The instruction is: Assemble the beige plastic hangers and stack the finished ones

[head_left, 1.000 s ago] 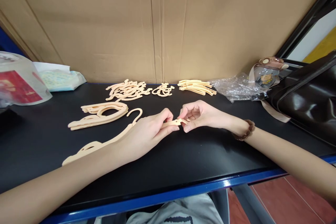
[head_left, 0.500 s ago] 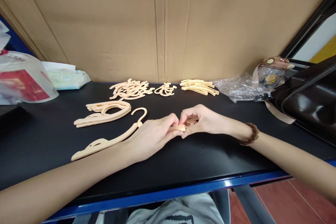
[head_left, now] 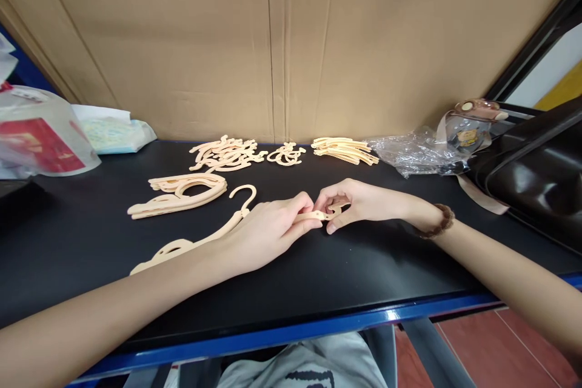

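A cream plastic hanger [head_left: 200,241] with a hook lies on the black table [head_left: 341,267], its right end running under my left hand [head_left: 268,230]. My left hand is closed on that right end. My right hand [head_left: 352,201], with a brown bead bracelet on the wrist, pinches a small cream piece [head_left: 324,214] against the tip of the hanger arm. The two hands touch at the fingertips in the middle of the table.
A stack of finished hangers [head_left: 179,194] lies left of centre. Loose cream hooks [head_left: 227,155], small clips [head_left: 284,155] and hanger arms [head_left: 345,150] lie along the cardboard wall. Plastic bags [head_left: 40,145] sit far left; crumpled film [head_left: 413,154] and a dark handbag [head_left: 531,176] sit right.
The fingertips have parted a little, so the small piece and hanger tip show between the hands again. The hanger has shifted slightly on the table.
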`<state>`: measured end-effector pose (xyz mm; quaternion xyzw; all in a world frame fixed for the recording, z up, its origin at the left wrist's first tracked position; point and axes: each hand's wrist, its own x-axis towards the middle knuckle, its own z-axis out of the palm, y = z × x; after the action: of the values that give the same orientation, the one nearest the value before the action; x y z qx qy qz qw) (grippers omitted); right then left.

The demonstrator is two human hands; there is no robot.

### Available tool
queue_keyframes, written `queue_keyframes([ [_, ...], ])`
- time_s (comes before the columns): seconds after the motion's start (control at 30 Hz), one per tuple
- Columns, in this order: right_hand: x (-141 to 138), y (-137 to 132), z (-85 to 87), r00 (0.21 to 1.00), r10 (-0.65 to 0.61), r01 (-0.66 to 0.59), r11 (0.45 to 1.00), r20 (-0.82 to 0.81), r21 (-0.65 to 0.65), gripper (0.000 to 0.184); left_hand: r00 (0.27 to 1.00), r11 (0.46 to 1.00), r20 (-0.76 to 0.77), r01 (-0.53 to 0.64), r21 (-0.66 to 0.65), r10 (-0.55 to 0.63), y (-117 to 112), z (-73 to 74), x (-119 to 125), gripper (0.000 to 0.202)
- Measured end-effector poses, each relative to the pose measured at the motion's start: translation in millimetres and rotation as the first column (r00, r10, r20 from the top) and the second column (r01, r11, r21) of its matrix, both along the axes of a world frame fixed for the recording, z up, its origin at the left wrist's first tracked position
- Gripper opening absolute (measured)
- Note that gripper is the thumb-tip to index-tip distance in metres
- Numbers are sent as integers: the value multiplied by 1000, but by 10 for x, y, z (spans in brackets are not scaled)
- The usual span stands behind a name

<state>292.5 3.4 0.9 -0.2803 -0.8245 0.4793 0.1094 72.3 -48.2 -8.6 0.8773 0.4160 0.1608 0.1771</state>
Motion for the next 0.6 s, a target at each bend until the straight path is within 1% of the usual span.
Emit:
queue_keyframes([
  [0.13,-19,-51,39,999,26,-29,995,-38,-100,31,994,997,-105,15,75,-7,9,2,-10,28],
  [0.2,-19,-55,42,997,9,-19,992,-78,-127,34,991,993,-134,16,119,0,13,3,-19,29],
  [0.33,-7,-29,31,994,-51,38,991,-96,-129,32,990,985,-137,8,170,16,9,9,-22,28],
  [0.4,-7,-20,29,994,-59,45,989,-94,-142,29,991,985,-134,-4,172,28,4,10,-19,27],
  [0.6,-18,-20,45,983,-118,90,978,-141,-186,28,991,983,-129,-21,182,45,12,12,-27,26],
])
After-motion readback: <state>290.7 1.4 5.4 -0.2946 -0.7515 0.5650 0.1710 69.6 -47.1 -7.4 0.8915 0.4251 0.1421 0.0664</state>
